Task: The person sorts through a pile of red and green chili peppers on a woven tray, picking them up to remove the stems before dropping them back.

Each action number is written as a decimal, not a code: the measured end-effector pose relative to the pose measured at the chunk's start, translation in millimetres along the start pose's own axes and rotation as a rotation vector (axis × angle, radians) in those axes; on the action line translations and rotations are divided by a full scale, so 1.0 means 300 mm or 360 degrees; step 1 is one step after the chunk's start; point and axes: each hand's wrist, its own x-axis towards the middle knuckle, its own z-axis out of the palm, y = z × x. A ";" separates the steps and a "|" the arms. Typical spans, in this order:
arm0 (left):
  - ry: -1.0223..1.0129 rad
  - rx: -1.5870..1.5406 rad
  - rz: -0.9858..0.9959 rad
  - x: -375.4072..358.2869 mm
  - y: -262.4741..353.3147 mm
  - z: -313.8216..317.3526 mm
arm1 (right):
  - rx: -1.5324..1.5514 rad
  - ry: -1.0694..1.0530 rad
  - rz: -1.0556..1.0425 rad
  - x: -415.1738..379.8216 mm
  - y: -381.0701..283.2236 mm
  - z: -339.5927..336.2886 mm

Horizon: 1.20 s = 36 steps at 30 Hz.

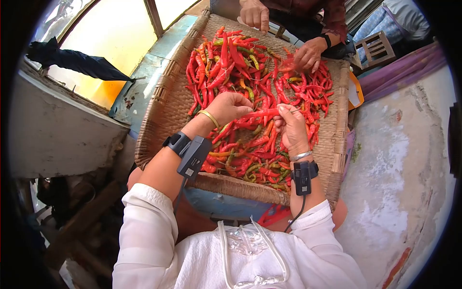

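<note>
Between my two hands, over the heap of peppers, a long red pepper (263,113) lies roughly level. My left hand (230,107), with a yellow bangle at the wrist, has its fingers closed at the pepper's left end. On the right end, the thumb and fingers of my right hand (291,126) pinch the pepper near its tip. Below and around both hands, red, green and yellowish peppers (226,62) are spread over a woven tray (166,103) with raised rims.
Across the tray, another person's hands (310,54) reach over its far side, one touching peppers. A folded dark umbrella (86,65) is at the left by the window. A wooden stool (375,50) stands at the back right, near a purple cloth (404,74).
</note>
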 end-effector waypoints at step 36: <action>-0.0338 -0.1105 -0.0197 -0.154 0.132 0.084 | -0.2157 -0.0966 -0.2330 -0.467 -0.062 0.431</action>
